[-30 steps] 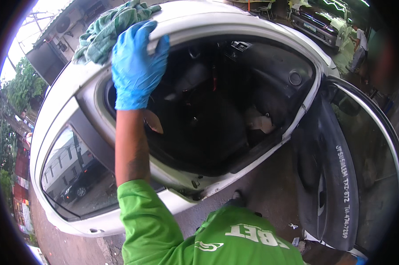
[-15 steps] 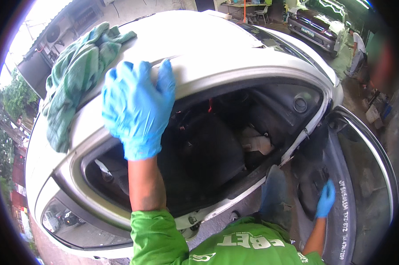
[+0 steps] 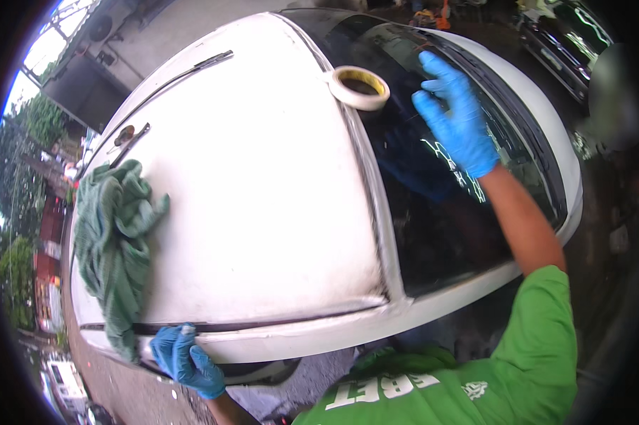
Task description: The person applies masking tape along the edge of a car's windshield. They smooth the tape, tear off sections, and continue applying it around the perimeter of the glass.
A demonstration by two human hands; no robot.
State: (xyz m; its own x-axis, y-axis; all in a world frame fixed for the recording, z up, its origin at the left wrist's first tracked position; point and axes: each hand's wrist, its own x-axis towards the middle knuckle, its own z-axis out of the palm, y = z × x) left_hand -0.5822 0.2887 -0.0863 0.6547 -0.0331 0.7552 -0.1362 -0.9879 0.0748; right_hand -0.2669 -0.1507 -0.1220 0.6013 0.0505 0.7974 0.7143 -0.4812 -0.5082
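Note:
My right hand (image 3: 459, 117), in a blue glove, reaches over the dark windshield (image 3: 432, 234). Its fingers are spread, with nothing in them. Just left of its fingertips, a roll of cream-coloured masking tape (image 3: 338, 91) lies on its side where the white car roof (image 3: 263, 191) meets the glass. At the near left, my left hand (image 3: 186, 360), gloved in blue too, has its bent fingers on the car's roof edge. Its palm is hidden, and a small pale spot shows at one fingertip. Beside it, a crumpled green cloth (image 3: 114, 248) hangs over the roof's left end.
Two thin black strips stand out on the far part of the roof: one long (image 3: 202, 64), the other short (image 3: 130, 145). Another dark car (image 3: 567, 53) is parked at the far right. Trees (image 3: 25, 152) and a white vehicle (image 3: 66, 382) show at the left.
The view has risen over the roof, bringing the tape roll into sight. My right hand has moved from the open door to above the windshield. My left hand now rests at the roof edge.

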